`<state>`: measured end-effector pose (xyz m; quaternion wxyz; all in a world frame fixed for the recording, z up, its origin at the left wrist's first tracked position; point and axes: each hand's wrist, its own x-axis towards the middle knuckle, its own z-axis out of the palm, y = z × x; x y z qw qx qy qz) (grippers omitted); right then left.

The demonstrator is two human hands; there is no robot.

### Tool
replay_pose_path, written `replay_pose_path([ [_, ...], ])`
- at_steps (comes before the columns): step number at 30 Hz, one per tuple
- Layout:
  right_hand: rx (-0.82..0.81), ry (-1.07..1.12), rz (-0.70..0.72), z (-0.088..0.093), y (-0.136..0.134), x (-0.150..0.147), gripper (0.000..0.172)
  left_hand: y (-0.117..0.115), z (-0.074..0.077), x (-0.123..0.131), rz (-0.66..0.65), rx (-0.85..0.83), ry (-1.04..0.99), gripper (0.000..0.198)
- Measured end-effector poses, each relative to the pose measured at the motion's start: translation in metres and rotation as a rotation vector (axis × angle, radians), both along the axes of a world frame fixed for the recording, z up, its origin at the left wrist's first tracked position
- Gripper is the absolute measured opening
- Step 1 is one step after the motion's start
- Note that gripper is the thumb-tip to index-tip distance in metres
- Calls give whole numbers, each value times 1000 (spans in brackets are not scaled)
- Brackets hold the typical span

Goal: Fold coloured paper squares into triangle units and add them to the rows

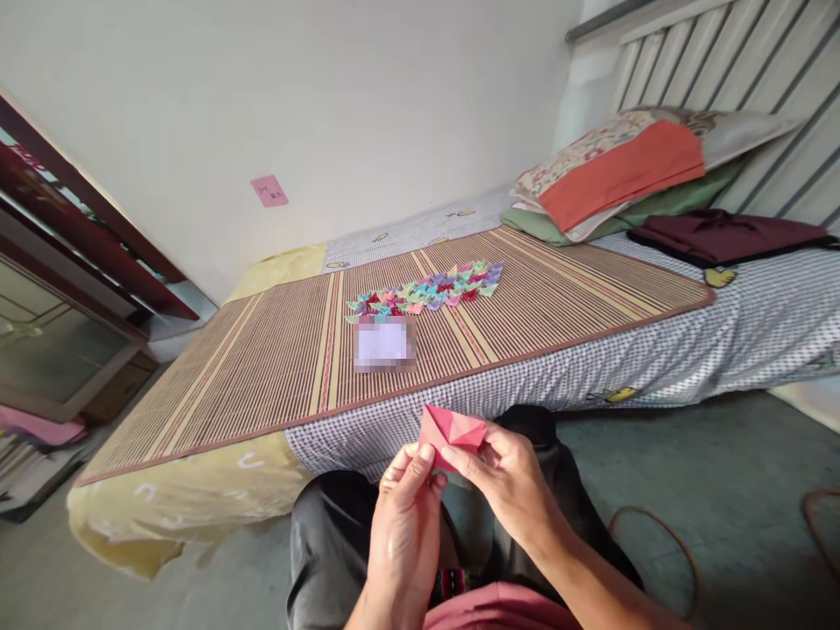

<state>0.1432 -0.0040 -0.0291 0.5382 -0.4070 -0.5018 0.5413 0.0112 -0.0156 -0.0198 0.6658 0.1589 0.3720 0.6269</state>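
Observation:
A partly folded red-pink paper is held up in front of my lap, its creased flaps facing me. My left hand pinches its lower left side between thumb and fingers. On the right side, my right hand grips the same paper, its thumb lying across the front near the lower middle. Beyond the hands, on the bed mat, several small folded paper pieces in many colours lie in close rows. A pale blurred rectangle sits just in front of those rows.
A striped mat covers the bed. Pillows and a folded maroon cloth lie at the bed's right end by a white slatted headboard. A pink note is on the wall. A cord curves over the floor at right.

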Motion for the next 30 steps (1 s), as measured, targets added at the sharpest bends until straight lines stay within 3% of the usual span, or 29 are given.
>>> replay_pose_path([
  [5,159,-225,-73,10,2,11,18,-3,-7,0,-119,-11,88,29],
  [7,280,-338,-124,12,3,18,14,-3,-6,-4,-164,39,256,29],
  [9,434,-453,-192,12,5,23,14,-2,-1,-11,-118,111,460,30],
  [11,552,-542,-213,11,7,28,16,-1,7,-18,-56,174,549,46],
  [13,601,-608,-178,12,8,31,17,0,14,-24,-202,169,560,59],
  [16,624,-670,-99,16,7,33,17,-1,21,-27,-428,151,469,57],
  [19,602,-661,-34,20,4,32,18,-2,20,-25,-523,115,359,38],
  [24,450,-593,1,22,0,27,23,-1,14,-18,-542,-2,162,33],
  [30,394,-515,-72,24,-1,30,14,-1,15,-10,-429,-23,153,37],
])
